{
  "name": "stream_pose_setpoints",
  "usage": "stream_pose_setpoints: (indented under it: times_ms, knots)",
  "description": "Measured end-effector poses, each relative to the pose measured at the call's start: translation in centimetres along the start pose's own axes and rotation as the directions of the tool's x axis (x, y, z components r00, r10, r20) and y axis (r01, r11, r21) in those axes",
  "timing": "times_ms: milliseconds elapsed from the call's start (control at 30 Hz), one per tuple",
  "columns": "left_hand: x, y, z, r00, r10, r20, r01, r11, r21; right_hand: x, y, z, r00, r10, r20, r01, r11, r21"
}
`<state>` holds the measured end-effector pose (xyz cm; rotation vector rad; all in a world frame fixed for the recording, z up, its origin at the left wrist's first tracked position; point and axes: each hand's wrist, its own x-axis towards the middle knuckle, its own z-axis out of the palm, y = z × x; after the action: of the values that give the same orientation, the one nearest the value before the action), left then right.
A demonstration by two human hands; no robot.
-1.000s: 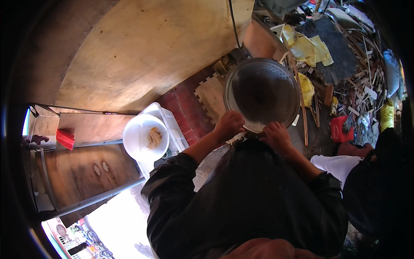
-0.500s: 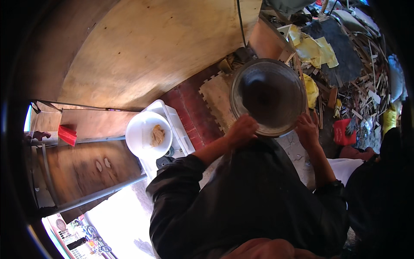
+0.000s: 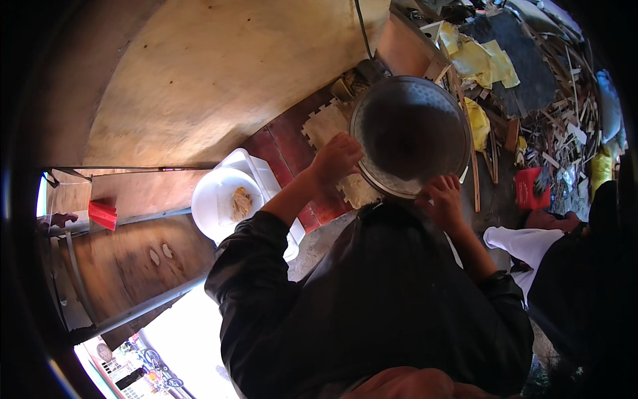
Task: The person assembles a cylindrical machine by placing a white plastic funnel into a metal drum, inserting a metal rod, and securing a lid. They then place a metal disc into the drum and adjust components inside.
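Note:
In front of me is a large round dark metal pan (image 3: 409,136) with a rim and a dull, mottled surface. At its left edge, my left hand (image 3: 337,159) has its fingers closed on the rim. My right hand (image 3: 441,201) grips the rim at the lower right with bent fingers. What lies beneath the pan is hidden. To the left, a white round tub (image 3: 209,193) holds a small tan clump (image 3: 240,203). It stands on a white plastic bin (image 3: 269,179).
A large wooden panel (image 3: 219,73) rises beyond the bin. Scrap wood (image 3: 565,139) and yellow sheets (image 3: 482,60) are piled at the right, near a red container (image 3: 530,189). Another person's white-clad leg (image 3: 525,246) is close on my right. A foam mat (image 3: 327,123) lies behind the pan.
My left hand has moved up and left along the rim, and my right hand has shifted down and left. The pan appears slightly higher and more brightly lit around its edge.

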<state>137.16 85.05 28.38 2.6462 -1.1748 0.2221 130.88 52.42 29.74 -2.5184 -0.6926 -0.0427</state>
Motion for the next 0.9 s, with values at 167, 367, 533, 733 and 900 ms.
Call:
stream_pose_setpoints:
  times_ms: [167, 367, 533, 733, 900]
  knots:
    - [0.8, -0.1, -0.5, 0.996, 0.088, -0.003, -0.088, 0.987, -0.131, -0.5, 0.2, -1.9, 0.996, 0.085, 0.028, -0.083, 0.995, -0.06]
    - [1.5, 0.6, -0.5, 0.982, 0.19, -0.006, -0.19, 0.978, -0.083, -0.8, 1.2, -2.2, 0.991, 0.124, 0.056, -0.12, 0.991, -0.065]
    - [2.0, 0.3, -0.4, 0.974, 0.223, -0.032, -0.225, 0.968, -0.111, 0.2, 0.5, -3.2, 0.942, 0.226, 0.247, -0.201, 0.972, -0.121]
    - [1.0, -0.4, 1.1, 0.987, 0.157, 0.046, -0.154, 0.986, -0.065, 5.4, -0.6, 3.8, 0.787, 0.271, 0.554, -0.154, 0.956, -0.249]
    - [1.4, 0.9, 1.2, 0.996, 0.079, 0.048, -0.073, 0.99, -0.12, 7.7, 4.2, 8.8, 0.697, 0.155, 0.7, -0.096, 0.988, -0.123]
